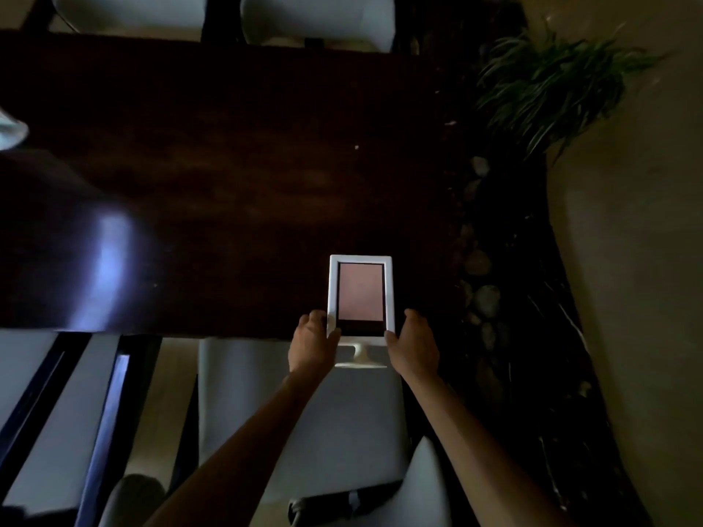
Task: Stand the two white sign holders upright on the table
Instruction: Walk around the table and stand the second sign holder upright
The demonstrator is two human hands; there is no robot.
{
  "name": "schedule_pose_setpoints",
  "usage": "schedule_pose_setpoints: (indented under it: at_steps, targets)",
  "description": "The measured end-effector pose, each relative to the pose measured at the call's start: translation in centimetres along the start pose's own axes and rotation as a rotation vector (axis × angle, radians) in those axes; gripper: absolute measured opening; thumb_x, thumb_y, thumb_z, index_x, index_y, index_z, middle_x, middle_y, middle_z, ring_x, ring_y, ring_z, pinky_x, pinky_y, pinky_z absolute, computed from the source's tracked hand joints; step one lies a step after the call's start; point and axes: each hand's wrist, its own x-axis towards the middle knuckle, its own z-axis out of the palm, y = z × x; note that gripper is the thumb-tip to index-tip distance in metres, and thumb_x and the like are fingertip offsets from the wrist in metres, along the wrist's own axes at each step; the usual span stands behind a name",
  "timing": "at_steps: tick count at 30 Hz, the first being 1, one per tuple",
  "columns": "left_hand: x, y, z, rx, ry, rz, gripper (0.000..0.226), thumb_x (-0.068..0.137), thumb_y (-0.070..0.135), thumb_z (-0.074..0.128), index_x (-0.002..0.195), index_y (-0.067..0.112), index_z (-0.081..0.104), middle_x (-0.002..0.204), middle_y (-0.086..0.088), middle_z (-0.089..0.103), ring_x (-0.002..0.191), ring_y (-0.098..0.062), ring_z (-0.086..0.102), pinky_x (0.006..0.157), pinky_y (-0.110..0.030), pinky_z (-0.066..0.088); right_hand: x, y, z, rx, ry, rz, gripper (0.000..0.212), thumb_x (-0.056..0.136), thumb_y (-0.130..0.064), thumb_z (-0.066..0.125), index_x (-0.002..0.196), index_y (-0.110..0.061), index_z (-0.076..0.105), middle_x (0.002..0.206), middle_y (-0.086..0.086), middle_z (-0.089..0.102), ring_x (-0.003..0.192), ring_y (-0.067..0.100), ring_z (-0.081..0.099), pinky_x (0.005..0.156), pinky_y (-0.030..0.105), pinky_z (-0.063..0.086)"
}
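A white sign holder (360, 258) with a pinkish insert is at the near edge of the dark wooden table (228, 165). Its frame leans out over the tabletop, and its round base (359, 359) hangs past the table's edge toward me. My left hand (312, 343) grips the lower left side of the frame. My right hand (414, 342) grips the lower right side. Only this one sign holder is in view; a pale object (11, 131) at the far left edge is cut off and unclear.
White chairs stand at the table's far side (315, 20) and near side (300, 412), the near one right under my arms. A leafy plant (551, 81) and a strip of stones (483, 290) run along the table's right side. The scene is dim.
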Motion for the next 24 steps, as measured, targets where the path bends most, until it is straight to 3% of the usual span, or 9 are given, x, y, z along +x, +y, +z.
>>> schedule_pose_setpoints:
  at_steps: [3,8,11,16,20,24]
  targets:
    - [1.0,-0.1,0.6,-0.038,0.023,-0.033,0.037,0.086,0.016,0.062,0.12,0.005,0.053,0.117,-0.02,0.057,0.103,-0.033,0.058,0.086,-0.041,0.05,0.7,0.0,0.6,0.026,-0.044,0.012,0.047,0.086,-0.022,0.062,0.128,-0.009,0.044,0.129,0.015,0.054,0.115,0.031,0.055,0.086,0.038,0.05]
    - [1.9,-0.6,1.4,-0.082,0.068,-0.062,0.026,0.085,0.011,0.061,0.11,0.003,0.06,0.111,-0.021,0.062,0.098,-0.033,0.059,0.083,-0.038,0.05,1.0,-0.3,1.0,0.047,-0.029,0.039,0.039,0.086,-0.018,0.063,0.121,-0.007,0.049,0.123,0.017,0.055,0.108,0.032,0.058,0.079,0.035,0.05]
    - [2.1,-0.9,1.5,-0.114,0.064,-0.062,0.021,0.084,0.008,0.062,0.104,0.001,0.063,0.106,-0.022,0.064,0.096,-0.034,0.06,0.082,-0.038,0.049,1.0,-0.3,1.0,0.06,-0.022,0.053,0.039,0.087,-0.017,0.062,0.122,-0.007,0.049,0.124,0.017,0.054,0.11,0.033,0.056,0.086,0.04,0.052]
    - [2.0,-1.4,0.5,-0.186,0.102,0.027,0.017,0.081,0.004,0.065,0.098,-0.001,0.064,0.098,-0.022,0.065,0.09,-0.034,0.061,0.079,-0.037,0.049,0.4,-0.5,0.3,0.111,0.01,0.029,0.034,0.086,-0.02,0.063,0.115,-0.005,0.055,0.119,0.016,0.057,0.105,0.032,0.058,0.082,0.039,0.05]
    - [1.9,-0.6,-0.5,-0.278,0.222,0.145,0.017,0.084,0.004,0.062,0.1,0.001,0.06,0.099,-0.019,0.063,0.079,-0.022,0.061,0.064,-0.023,0.046,0.4,-1.5,-0.9,0.227,0.1,-0.037,0.027,0.082,-0.017,0.067,0.103,-0.005,0.055,0.107,0.016,0.06,0.096,0.032,0.059,0.078,0.042,0.049]
    - [2.3,0.5,-1.4,-0.351,0.275,0.207,0.018,0.084,0.003,0.062,0.102,0.002,0.057,0.098,-0.015,0.063,0.081,-0.017,0.059,0.066,-0.021,0.047,0.6,-2.6,-2.2,0.3,0.179,-0.147,0.019,0.079,-0.014,0.068,0.092,-0.006,0.055,0.095,0.013,0.061,0.085,0.027,0.058,0.07,0.033,0.043]
